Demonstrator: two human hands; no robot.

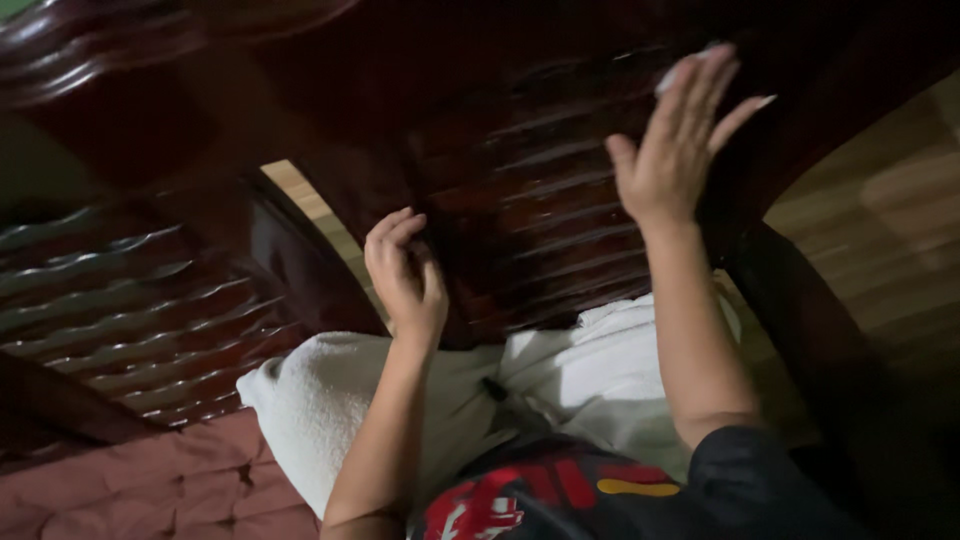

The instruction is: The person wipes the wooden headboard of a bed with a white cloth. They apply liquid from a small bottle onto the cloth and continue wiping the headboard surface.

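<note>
Here, right hand [672,150] splayed wide on carved wooden panel [540,215] — left hand [405,275] grip curled, empty.

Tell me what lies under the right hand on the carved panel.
The right hand lies flat on the dark carved wooden panel. A bit of something white peeks past its fingers; the rest is covered.

white cloth [690,62] mostly hidden behind right hand [672,150] fingers, dark carved wooden panel [540,210] cut off at top edge

Two bare hands show: the left hand [405,275] and the right hand [675,140]. There are two dark carved wooden chairs [520,210] and one white towel [330,400].
</note>
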